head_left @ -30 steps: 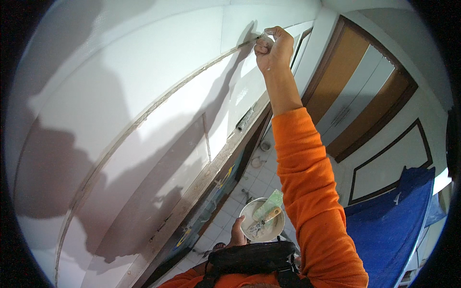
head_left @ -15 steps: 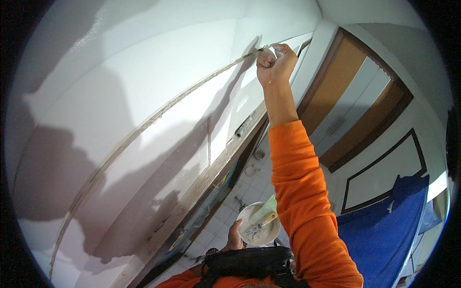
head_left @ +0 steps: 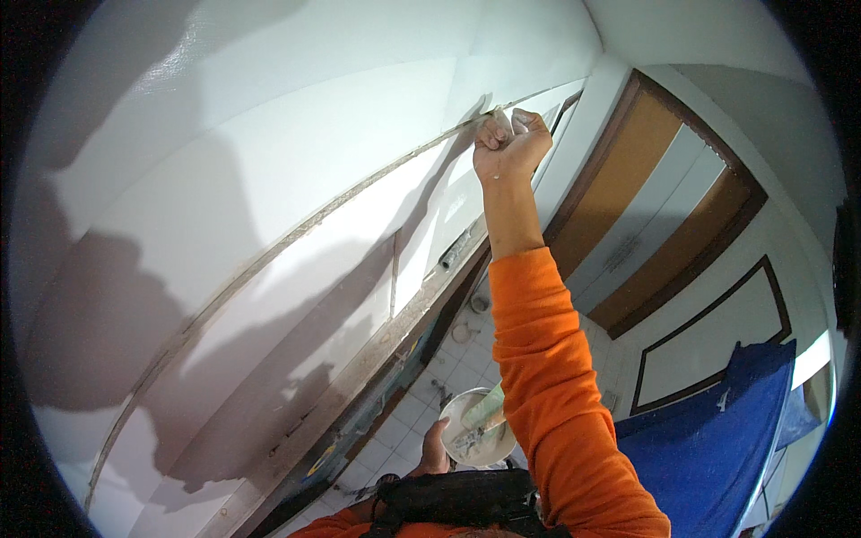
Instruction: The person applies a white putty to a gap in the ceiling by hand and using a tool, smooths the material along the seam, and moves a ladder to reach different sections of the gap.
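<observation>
My right hand (head_left: 513,145) is raised to a white wall (head_left: 359,108), its fingers curled in a closed pinch. Its fingertips are at a long rough seam (head_left: 305,229) that runs along the wall. Something pale shows at the fingertips, but what they hold is too small to make out. Low down near my body, my left hand (head_left: 434,451) grips the side of a white bucket (head_left: 449,422). Pale paste lies in the bucket, and a light green flat tool (head_left: 487,411) leans inside it, partly hidden by my right sleeve.
Below the wall runs a wooden ledge (head_left: 359,359) with a dark cylinder (head_left: 455,250) on it. A blue sheet (head_left: 700,439) hangs at the right. Brown-framed panels (head_left: 619,161) stand beyond my arm. A black pouch (head_left: 466,498) sits against my body, above white floor tiles (head_left: 392,432).
The view has tilted a little, so the scene sits lower. My right hand is slightly lower along the seam. My sleeve now covers the brown tool handle seen in the bucket before.
</observation>
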A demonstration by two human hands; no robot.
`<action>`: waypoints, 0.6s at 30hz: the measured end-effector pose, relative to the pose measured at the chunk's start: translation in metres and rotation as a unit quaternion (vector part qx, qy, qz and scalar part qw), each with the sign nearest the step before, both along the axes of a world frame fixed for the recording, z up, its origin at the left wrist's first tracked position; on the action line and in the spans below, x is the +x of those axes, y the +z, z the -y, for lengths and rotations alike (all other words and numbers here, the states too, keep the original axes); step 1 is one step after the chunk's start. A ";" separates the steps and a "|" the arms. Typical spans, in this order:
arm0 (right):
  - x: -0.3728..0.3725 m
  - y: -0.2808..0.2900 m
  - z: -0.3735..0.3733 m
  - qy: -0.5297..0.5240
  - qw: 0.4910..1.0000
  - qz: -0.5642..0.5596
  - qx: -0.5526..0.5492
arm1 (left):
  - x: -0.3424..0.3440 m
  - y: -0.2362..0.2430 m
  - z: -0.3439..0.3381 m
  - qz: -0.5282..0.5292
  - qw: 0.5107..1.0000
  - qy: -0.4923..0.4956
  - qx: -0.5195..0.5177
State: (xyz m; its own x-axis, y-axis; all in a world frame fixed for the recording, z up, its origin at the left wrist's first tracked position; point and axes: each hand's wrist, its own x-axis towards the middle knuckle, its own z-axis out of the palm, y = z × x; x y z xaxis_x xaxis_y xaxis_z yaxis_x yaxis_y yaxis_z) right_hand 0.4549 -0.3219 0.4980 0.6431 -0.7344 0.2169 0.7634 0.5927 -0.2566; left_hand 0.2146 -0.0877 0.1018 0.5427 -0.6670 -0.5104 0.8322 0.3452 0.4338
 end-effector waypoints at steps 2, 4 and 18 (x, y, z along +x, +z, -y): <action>0.000 -0.002 0.001 -0.006 1.000 -0.002 -0.004 | 0.000 0.002 0.000 -0.006 1.000 -0.011 0.000; 0.000 -0.002 -0.001 -0.005 1.000 -0.003 -0.008 | 0.000 0.000 0.000 -0.010 1.000 -0.012 0.003; 0.004 -0.007 -0.029 -0.003 1.000 0.007 0.026 | -0.001 -0.008 -0.001 -0.020 1.000 -0.004 -0.001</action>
State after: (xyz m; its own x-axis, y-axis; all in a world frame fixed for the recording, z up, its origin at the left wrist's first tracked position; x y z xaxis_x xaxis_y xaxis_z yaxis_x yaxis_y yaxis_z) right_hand 0.4592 -0.2932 0.4905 0.6355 -0.7491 0.1871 0.7706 0.6002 -0.2142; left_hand 0.2140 -0.0869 0.0934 0.5168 -0.6722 -0.5302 0.8515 0.3393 0.3999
